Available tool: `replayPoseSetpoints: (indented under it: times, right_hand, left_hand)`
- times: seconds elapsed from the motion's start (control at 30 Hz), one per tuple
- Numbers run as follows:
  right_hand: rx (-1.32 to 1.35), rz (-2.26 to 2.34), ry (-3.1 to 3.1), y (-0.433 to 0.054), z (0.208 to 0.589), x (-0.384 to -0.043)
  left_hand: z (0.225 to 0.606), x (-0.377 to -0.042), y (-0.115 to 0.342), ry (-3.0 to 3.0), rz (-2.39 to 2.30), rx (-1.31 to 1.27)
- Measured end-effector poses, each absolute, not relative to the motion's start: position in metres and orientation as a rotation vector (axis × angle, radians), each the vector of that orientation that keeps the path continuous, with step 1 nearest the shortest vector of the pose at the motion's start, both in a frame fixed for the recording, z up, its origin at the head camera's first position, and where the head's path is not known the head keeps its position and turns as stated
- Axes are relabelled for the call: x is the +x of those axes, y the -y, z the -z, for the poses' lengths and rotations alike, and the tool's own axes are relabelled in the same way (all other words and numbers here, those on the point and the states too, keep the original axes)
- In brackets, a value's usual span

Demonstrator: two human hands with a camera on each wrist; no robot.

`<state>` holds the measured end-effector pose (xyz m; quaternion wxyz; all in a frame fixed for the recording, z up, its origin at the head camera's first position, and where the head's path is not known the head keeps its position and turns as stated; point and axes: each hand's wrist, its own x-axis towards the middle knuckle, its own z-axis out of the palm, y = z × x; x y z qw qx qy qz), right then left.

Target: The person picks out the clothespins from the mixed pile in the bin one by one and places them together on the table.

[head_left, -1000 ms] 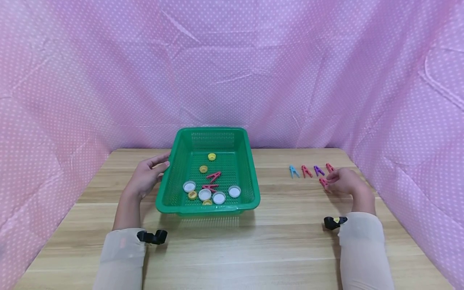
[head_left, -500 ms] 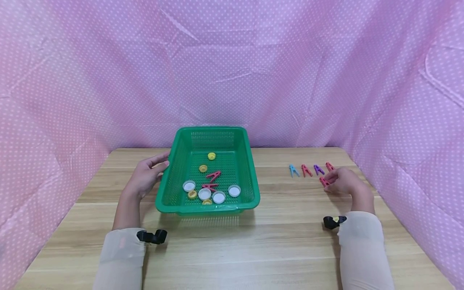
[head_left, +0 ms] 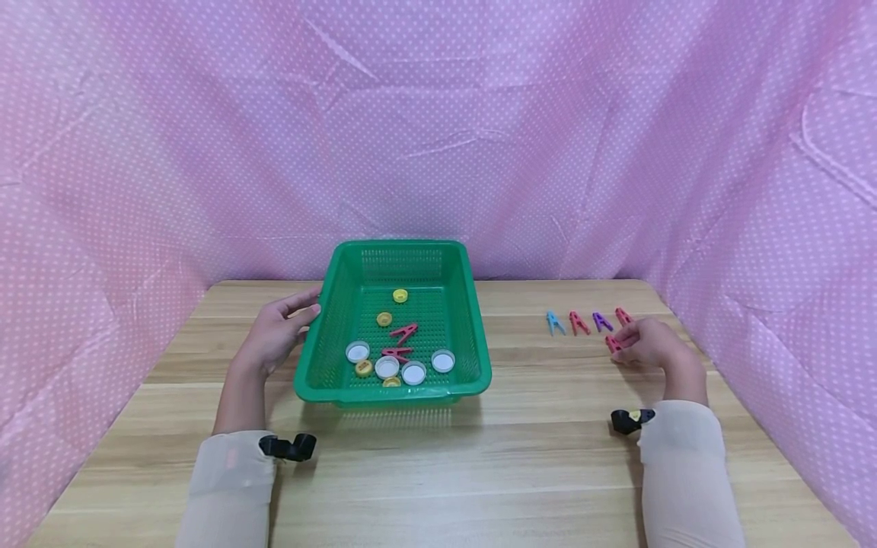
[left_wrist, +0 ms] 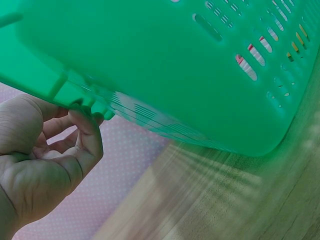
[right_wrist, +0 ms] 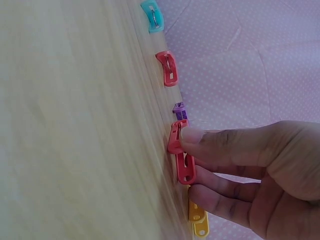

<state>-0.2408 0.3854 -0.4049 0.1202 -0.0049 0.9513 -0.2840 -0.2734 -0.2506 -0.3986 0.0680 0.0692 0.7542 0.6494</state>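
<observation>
My left hand (head_left: 270,335) grips the left rim of a green plastic basket (head_left: 404,396). In the left wrist view, curled fingers and thumb pinch the rim beside the basket's slotted wall (left_wrist: 150,75). Over at the right, my right hand (head_left: 651,344) pinches a red clothespin (right_wrist: 186,167) between thumb and fingers, low over the wooden table. Close by are a blue clothespin (head_left: 556,323), a red clothespin (head_left: 578,323), a purple clothespin (head_left: 603,321) and another red clothespin (head_left: 623,316). Yellow clothespins (right_wrist: 197,212) show below my fingers in the right wrist view, hidden in the head view.
Inside the basket lie white round lids (head_left: 414,373), yellow caps (head_left: 384,320) and two red clothespins (head_left: 405,332). The wooden table (head_left: 438,487) ends at a pink dotted cloth (head_left: 438,137) hanging behind and along the sides.
My right hand's fingers have shifted very slightly at the red clothespin, which shows a little more now. The left hand and basket have stayed put.
</observation>
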Motion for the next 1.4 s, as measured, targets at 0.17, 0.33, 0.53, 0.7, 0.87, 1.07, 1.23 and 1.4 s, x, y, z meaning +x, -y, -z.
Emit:
replayPoseSetpoints:
  times: [0.17, 0.33, 0.53, 0.7, 0.87, 1.07, 1.23, 1.4]
  right_hand:
    - [-0.008, 0.845, -2.777, -0.387, 0.404, -0.238]
    - [-0.018, 0.861, -2.808, -0.386, 0.398, -0.235]
    - [-0.031, 0.763, -2.908, -0.382, 0.39, -0.237]
    - [-0.043, 0.749, -2.926, -0.375, 0.385, -0.24]
    - [-0.125, 0.765, -2.936, -0.363, 0.382, -0.246]
    - [-0.194, 0.76, -2.979, -0.343, 0.379, -0.254]
    - [-0.263, 0.806, -2.993, -0.324, 0.375, -0.259]
    - [-0.328, 0.817, -3.01, -0.306, 0.373, -0.264]
  left_hand:
    - [0.398, -0.273, 0.249, -2.275, -1.951, 0.202]
    - [0.397, -0.274, 0.248, -2.276, -1.951, 0.207]
    - [0.397, -0.274, 0.247, -2.272, -1.962, 0.205]
    - [0.396, -0.273, 0.249, -2.262, -1.971, 0.205]
    - [0.395, -0.273, 0.25, -2.269, -1.961, 0.211]
    - [0.397, -0.274, 0.249, -2.275, -1.955, 0.217]
    - [0.397, -0.273, 0.249, -2.268, -1.963, 0.207]
    - [0.398, -0.273, 0.25, -2.264, -1.959, 0.225]
